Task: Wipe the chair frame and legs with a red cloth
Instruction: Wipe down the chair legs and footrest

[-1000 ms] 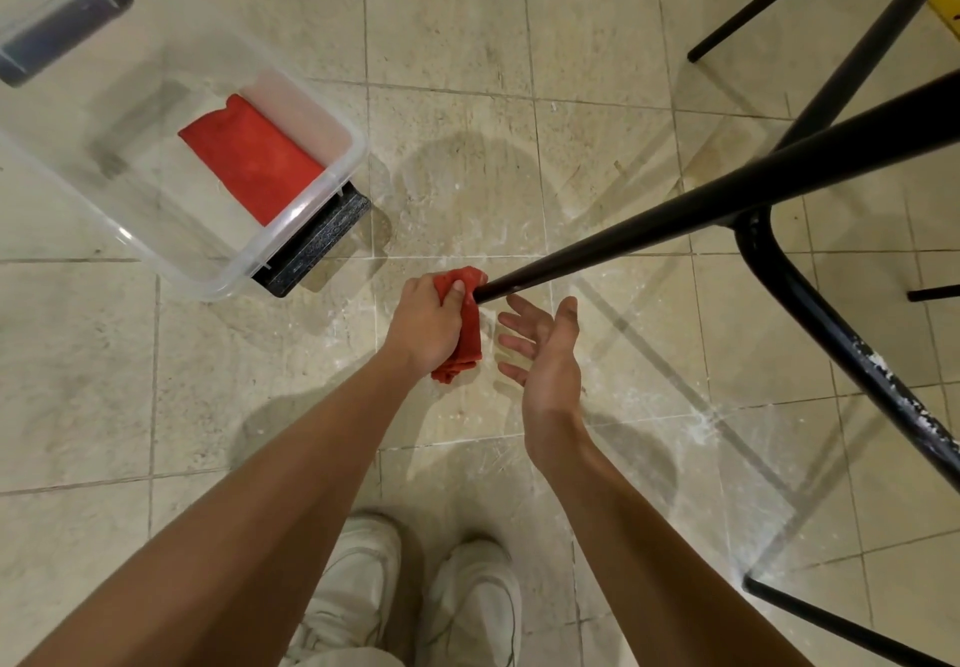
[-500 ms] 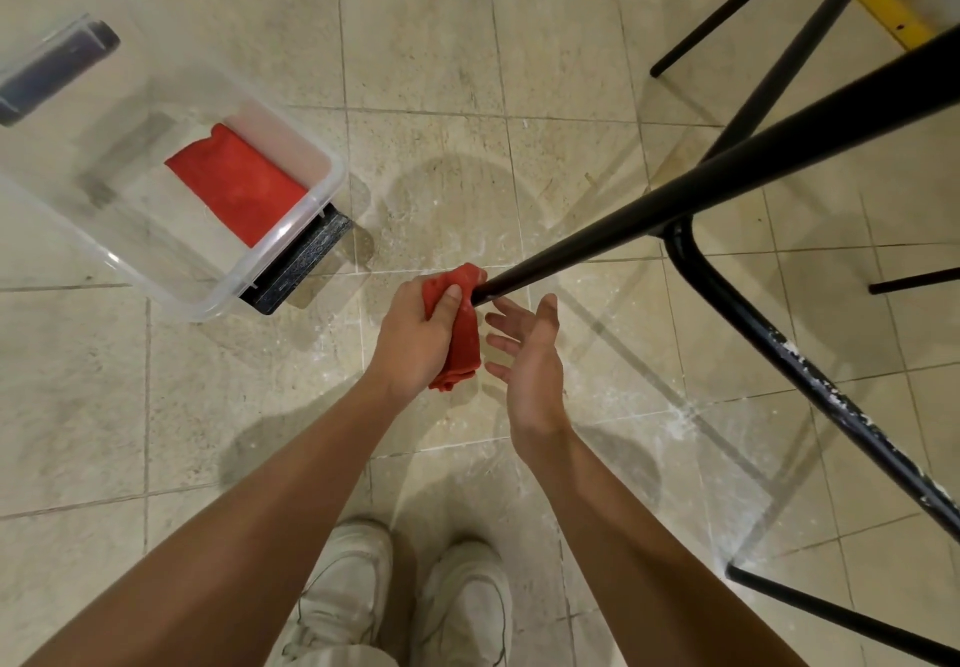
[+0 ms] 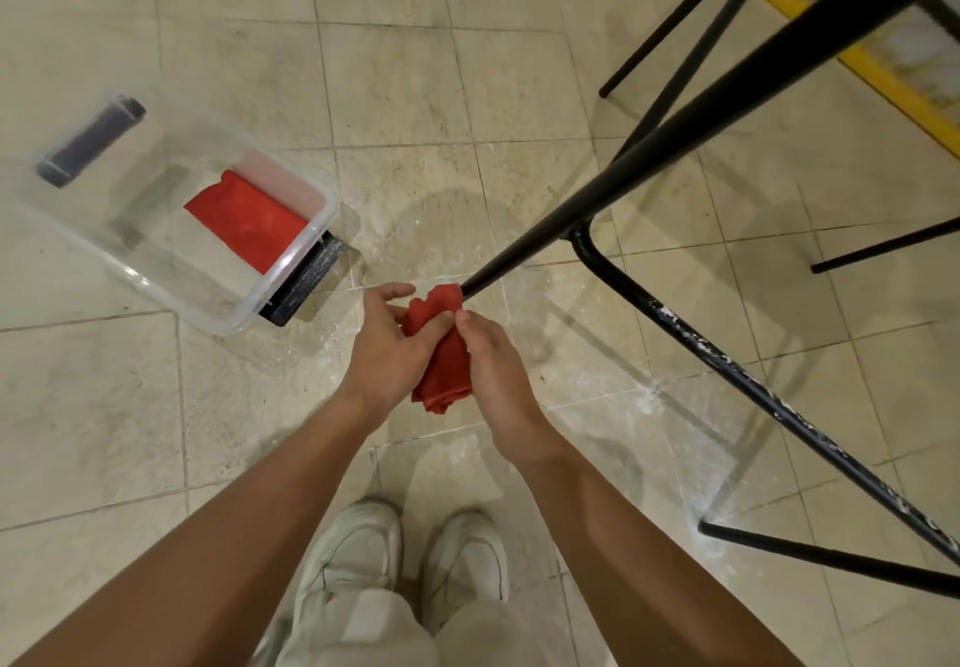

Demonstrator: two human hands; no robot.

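A bunched red cloth (image 3: 440, 354) is held between both hands just below the tip of a black chair leg (image 3: 649, 162) that slants up to the right. My left hand (image 3: 387, 349) grips the cloth's left side, thumb across its top. My right hand (image 3: 493, 359) pinches the cloth from the right. The cloth's upper fold touches the leg's end. A second black frame tube (image 3: 727, 359), its paint chipped white, runs down to the right from the leg.
A clear plastic bin (image 3: 283, 263) on the tiled floor at left holds another red cloth (image 3: 249, 222) and has dark handles. More black legs (image 3: 670, 21) cross the upper right, near a yellow strip (image 3: 852, 58). My white shoes (image 3: 410, 557) are below.
My right hand, open beside the cloth before, has closed in and now pinches it. The cloth hangs lower between both hands. The view has pulled back and tilted.
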